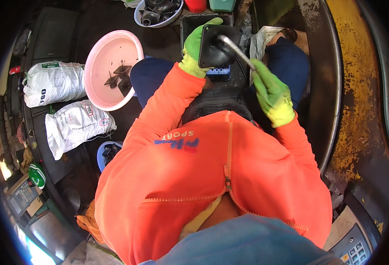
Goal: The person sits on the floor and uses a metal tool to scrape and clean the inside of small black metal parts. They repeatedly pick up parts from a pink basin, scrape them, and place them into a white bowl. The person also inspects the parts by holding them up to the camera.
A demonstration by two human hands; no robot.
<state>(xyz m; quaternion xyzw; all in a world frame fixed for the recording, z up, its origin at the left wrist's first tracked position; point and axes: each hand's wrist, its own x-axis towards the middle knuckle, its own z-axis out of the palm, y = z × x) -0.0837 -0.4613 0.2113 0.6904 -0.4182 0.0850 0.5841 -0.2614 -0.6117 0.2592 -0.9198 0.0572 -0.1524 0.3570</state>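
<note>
My left hand (195, 48), in a green glove, grips a black squarish moulded part (216, 44) held up in front of my chest. My right hand (271, 95), also green-gloved, holds a thin metal rod-like tool (236, 49) whose tip rests against the black part. Both orange sleeves reach up from the lower edge. Below the black part a small blue crate (218, 72) sits between my knees, mostly hidden.
A pink basin (101, 84) with a few black parts lies left of my knee. Two white sacks (55, 81) lie further left. A white bowl of black parts (159, 11) stands at the top, a blue bowl (101, 155) below the sacks. A yellow-stained curved metal wall (349, 88) rises at right.
</note>
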